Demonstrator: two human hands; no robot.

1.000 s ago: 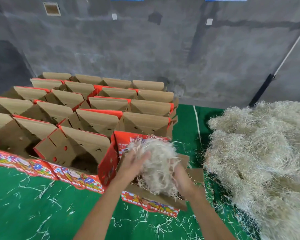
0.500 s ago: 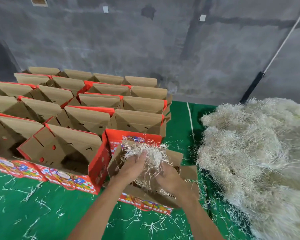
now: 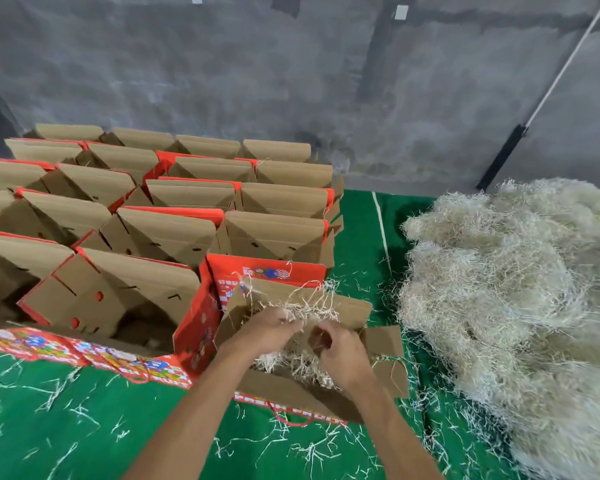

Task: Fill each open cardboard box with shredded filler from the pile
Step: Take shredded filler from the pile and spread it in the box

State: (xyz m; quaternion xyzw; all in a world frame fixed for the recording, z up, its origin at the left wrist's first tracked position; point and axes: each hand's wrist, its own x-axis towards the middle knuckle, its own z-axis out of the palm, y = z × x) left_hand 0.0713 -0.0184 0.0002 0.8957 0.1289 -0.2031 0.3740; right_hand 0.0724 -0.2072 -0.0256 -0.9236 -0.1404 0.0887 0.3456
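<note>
Inside the nearest open box (image 3: 291, 393), my left hand (image 3: 267, 329) and right hand (image 3: 340, 355) press loosely gripped filler (image 3: 302, 362) down, making room for more.

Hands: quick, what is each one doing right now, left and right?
Left hand: fingers curled into the shredded filler inside the open box, gripping it.
Right hand: also curled on the filler in that box.
</note>
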